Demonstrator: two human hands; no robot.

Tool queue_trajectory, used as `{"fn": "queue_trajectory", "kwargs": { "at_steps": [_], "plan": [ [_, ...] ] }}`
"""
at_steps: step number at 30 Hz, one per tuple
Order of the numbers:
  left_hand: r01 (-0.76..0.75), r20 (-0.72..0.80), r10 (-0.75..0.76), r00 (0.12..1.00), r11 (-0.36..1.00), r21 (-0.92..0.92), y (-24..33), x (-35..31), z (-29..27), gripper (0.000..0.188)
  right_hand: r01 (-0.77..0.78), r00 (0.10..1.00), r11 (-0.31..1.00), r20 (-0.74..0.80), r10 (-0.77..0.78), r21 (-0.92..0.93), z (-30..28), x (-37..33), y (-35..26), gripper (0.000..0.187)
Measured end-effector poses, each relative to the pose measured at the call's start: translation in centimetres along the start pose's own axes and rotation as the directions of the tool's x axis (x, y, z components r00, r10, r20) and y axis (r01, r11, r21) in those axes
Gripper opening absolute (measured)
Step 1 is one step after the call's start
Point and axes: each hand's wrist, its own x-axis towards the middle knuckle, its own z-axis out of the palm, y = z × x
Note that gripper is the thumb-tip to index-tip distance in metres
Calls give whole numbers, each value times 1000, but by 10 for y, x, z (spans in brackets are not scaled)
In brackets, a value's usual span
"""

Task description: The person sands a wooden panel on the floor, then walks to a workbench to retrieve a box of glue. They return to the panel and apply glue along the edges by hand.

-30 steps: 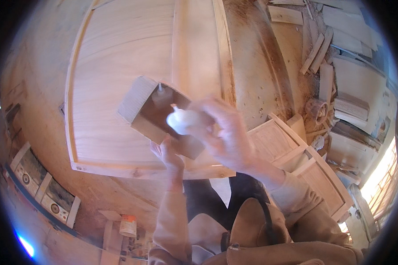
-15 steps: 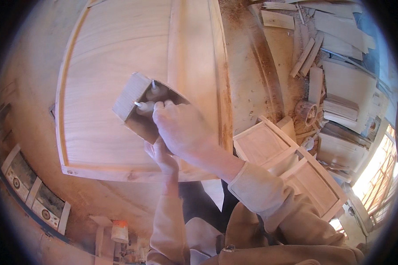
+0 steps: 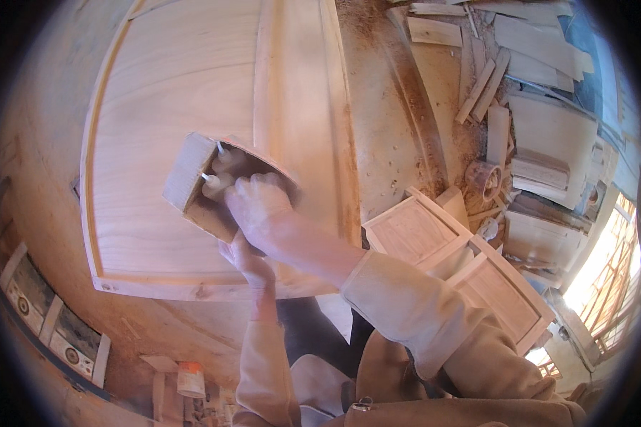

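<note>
My left hand (image 3: pixel 251 266) supports an open cardboard box (image 3: pixel 190 172) from beneath, gripping its near edge, above a large pale wooden panel (image 3: pixel 171 99) with raised frame strips. Inside the box lie two squeeze bottles with thin white nozzles, one bottle (image 3: pixel 212 189) nearer and another bottle (image 3: pixel 226 164) behind it. My right hand (image 3: pixel 263 210) reaches into the box beside the bottles with its fingers curled. The fingertips and whatever they hold are hidden in the box's dark interior.
Right of the panel, small framed wooden doors (image 3: pixel 414 231) lean near my sleeve. Beyond them are a dusty bucket (image 3: pixel 483 178), scrap boards (image 3: pixel 434 32) and stacked planks (image 3: pixel 541 171). At lower left sit an orange-and-white tub (image 3: pixel 191 379) and a unit with round dials (image 3: pixel 70 354).
The box and both hands have shifted slightly left and down in view. My right hand reaches deeper into the box, with its knuckles now lower behind the rim.
</note>
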Motion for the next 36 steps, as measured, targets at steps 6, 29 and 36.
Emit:
{"fn": "queue_trajectory", "kwargs": {
  "at_steps": [6, 29, 36],
  "plan": [
    [112, 3, -114, 994, 974, -196, -3, 1, -1, 37, 77, 997, 997, -8, -77, -31, -13, -8, 6, 17],
    [238, -55, -262, 964, 932, -273, -18, -5, -13, 40, -173, 869, 685, -217, 444, 707, 61, -77, 194, 9],
    [283, -44, -333, 942, 857, -431, -3, -4, -6, 42, -133, 901, 753, -238, 364, 644, 55, -66, 201, 13]
  ]
}}
